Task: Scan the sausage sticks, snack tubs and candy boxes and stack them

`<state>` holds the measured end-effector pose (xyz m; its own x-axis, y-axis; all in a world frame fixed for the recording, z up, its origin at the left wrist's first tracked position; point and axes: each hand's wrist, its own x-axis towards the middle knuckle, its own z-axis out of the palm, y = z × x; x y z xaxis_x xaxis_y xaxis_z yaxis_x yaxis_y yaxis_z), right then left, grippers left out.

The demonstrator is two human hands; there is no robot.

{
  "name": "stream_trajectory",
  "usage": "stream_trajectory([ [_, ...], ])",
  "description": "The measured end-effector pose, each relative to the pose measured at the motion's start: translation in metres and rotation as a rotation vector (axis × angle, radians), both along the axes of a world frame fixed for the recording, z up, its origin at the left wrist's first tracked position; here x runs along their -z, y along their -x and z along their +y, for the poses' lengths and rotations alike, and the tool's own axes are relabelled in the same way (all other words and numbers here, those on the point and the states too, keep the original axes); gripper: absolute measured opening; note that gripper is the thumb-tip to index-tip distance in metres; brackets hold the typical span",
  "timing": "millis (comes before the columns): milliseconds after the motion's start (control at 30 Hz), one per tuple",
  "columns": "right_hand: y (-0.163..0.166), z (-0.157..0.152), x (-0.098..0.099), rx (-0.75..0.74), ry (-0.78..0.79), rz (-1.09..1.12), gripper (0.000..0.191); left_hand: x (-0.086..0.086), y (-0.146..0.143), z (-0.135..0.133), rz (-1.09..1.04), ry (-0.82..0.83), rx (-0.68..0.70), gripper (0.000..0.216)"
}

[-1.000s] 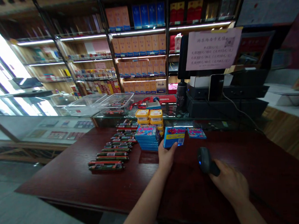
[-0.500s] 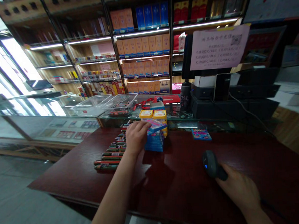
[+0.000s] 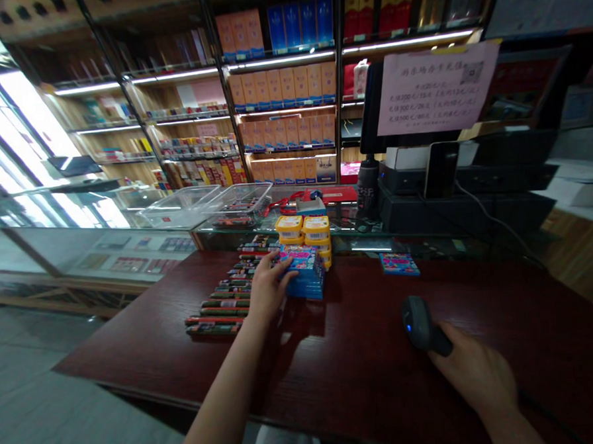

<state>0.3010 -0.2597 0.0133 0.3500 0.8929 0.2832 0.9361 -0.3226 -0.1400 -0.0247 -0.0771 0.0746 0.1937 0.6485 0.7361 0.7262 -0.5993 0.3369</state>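
My left hand [image 3: 269, 290] rests against the left side of a stack of blue, pink-lettered flat packets [image 3: 305, 278], fingers apart at its top edge. The top packet lies level on the others. Behind the stack stand yellow-lidded tubs [image 3: 316, 229] piled up. Left of it, a row of slim dark and red printed sticks [image 3: 216, 317] lies on the counter, partly hidden by my hand. My right hand [image 3: 476, 369] is closed around the handle of a black barcode scanner [image 3: 419, 325] with a blue light. One separate blue packet [image 3: 399, 264] lies flat beyond the scanner.
The dark red wooden counter [image 3: 354, 378] meets a glass display case [image 3: 143, 246]. Clear plastic trays [image 3: 243, 201] sit on the glass. A monitor with a pink paper sign [image 3: 436, 89], a phone [image 3: 441, 169] and black boxes stand at right. Shelves of boxed goods [image 3: 286, 133] line the back.
The top packet, tilted in my left hand before, now lies flat on the stack. My left hand has dropped slightly to the stack's side. The scanner and right hand have barely moved.
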Motion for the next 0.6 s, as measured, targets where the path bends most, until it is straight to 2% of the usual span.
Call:
stream_trajectory([
  [167, 0.001, 0.000, 0.001, 0.000, -0.007, -0.026, 0.023, 0.007, -0.006, 0.007, -0.228, 0.049, 0.010, 0.027],
  [400, -0.004, 0.000, 0.002, -0.010, 0.045, 0.013, 0.027, 0.010, -0.012, 0.012, -0.257, 0.041, 0.020, 0.028],
  [533, -0.006, 0.001, 0.003, -0.011, 0.031, 0.038, 0.025, 0.006, -0.021, 0.000, -0.157, -0.119, -0.037, 0.032],
  [600, -0.004, 0.002, 0.002, 0.002, 0.020, 0.044, 0.024, 0.002, -0.034, -0.011, -0.086, -0.225, -0.020, 0.032],
])
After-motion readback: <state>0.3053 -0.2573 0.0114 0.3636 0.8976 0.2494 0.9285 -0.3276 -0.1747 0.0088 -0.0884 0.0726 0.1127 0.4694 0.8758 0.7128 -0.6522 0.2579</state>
